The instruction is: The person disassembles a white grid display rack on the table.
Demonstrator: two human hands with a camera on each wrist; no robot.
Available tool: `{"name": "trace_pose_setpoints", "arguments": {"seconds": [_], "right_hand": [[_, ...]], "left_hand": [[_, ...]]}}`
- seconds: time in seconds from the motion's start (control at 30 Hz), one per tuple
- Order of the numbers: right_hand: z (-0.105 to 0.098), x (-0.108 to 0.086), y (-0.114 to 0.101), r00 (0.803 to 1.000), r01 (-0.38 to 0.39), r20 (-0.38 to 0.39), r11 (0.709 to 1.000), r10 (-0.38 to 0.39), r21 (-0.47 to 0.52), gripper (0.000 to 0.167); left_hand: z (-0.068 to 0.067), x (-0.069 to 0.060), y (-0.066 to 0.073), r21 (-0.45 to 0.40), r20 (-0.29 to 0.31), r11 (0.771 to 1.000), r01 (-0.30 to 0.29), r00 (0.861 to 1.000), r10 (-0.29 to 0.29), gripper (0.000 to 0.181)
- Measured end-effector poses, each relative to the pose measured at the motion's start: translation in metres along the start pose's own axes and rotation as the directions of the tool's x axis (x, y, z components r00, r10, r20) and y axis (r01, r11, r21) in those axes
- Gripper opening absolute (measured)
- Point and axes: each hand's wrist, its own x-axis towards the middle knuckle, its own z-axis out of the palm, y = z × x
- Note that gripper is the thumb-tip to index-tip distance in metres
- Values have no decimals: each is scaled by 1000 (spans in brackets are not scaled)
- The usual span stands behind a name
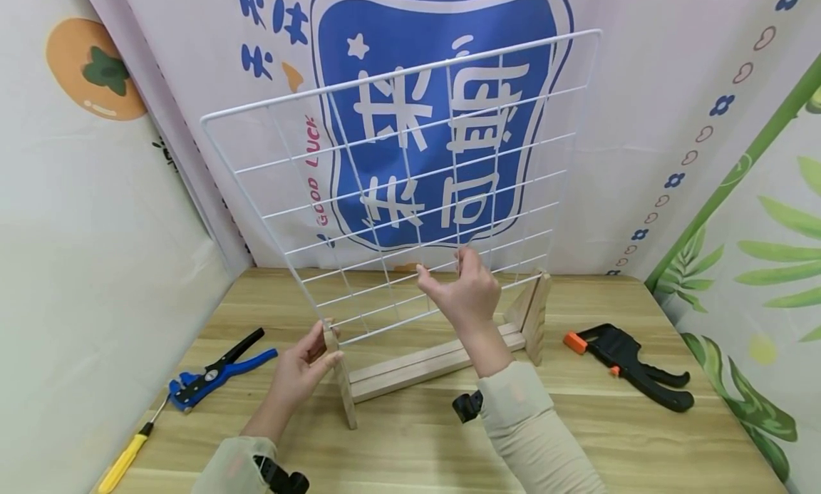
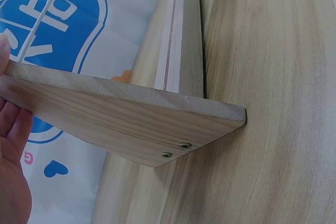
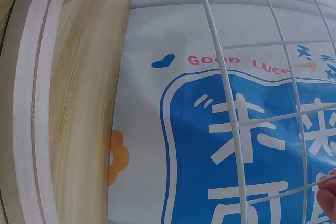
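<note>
Fingers of the right hand (image 1: 467, 294) are gripping the wire grid (image 1: 410, 178), a grooved crossbar (image 1: 436, 363) lying at six o'clock, the left hand (image 1: 300, 366) pinching a side panel (image 1: 345, 387).

Head view bright, even; wrist views dimmer; soft shadows on tabletop (image 1: 400, 448).

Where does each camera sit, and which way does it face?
Head: on the head, facing forward and down at the wire grid and stand; left hand, right hand and sleeves show.
Left wrist: on that wrist, facing the side panel; left hand partly shows.
Right wrist: on that wrist, facing the backdrop through the grid; a fingertip shows.
Both wrist views share grid, stand and backdrop.
</note>
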Motion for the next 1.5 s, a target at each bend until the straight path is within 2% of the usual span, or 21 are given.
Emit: {"name": "trace_pose_setpoints", "arguments": {"seconds": [0.5, 0.57, 0.8, 0.97, 1.13, 1.3, 1.4, 1.5], "right_hand": [[-5, 8, -3, 1000, 7, -30, 1000, -7, -9, 50], [-7, 9, -4, 999, 4, -37, 1000, -4, -9, 50], [-13, 10, 0, 998, -41, -54, 999, 40, -5, 50], [-19, 4, 11, 993, -103, -49, 995, 104, 11, 48], [-28, -6, 22, 977, -211, -4, 977, 212, 22, 48], [-41, -17, 35, 944, -327, 62, 944, 324, 41, 47], [-46, -25, 43, 932, -358, 85, 933, 353, 45, 46], [-50, -33, 51, 928, -369, 80, 928, 365, 47, 45]], "left_hand": [[1, -1, -1, 13, -5, 1000, -16, 1000, 16, 62], [1, -1, 2, 7, -4, 1000, -18, 1000, 18, 61], [1, 0, 0, 35, -26, 999, -9, 1000, 10, 57], [1, 1, 0, 53, -30, 998, -13, 999, 15, 54], [1, 0, 1, 47, -18, 999, 0, 1000, 1, 53], [1, 0, 0, 50, 2, 998, 23, 1000, -23, 55], [1, -1, -1, 40, 4, 999, 35, 999, -35, 55], [1, -1, -1, 31, 2, 999, 39, 999, -39, 56]]}}
